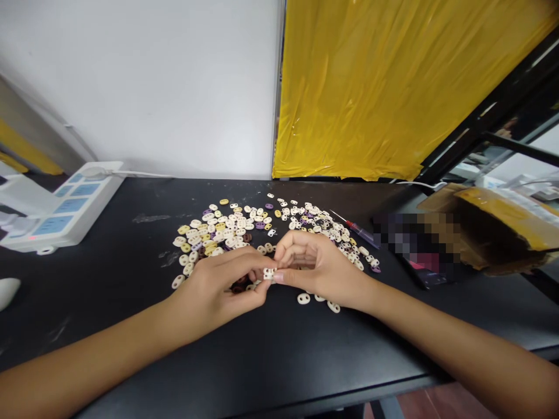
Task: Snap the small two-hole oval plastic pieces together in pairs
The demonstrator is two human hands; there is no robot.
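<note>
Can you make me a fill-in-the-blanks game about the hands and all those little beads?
1. Both hands pinch one small ____ bead between their fingertips.
2. The pile of beads lies on a ____ table.
3. The sheet hanging behind the table is ____.
4. The power strip sits at the table's ____ end.

Missing words: white; black; yellow; left

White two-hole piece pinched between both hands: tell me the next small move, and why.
Probably press the small white two-hole plastic piece together between the fingertips. Both the left hand and the right hand already pinch it above the black tabletop, with the scattered pile of white, yellow and purple pieces just behind.
</note>
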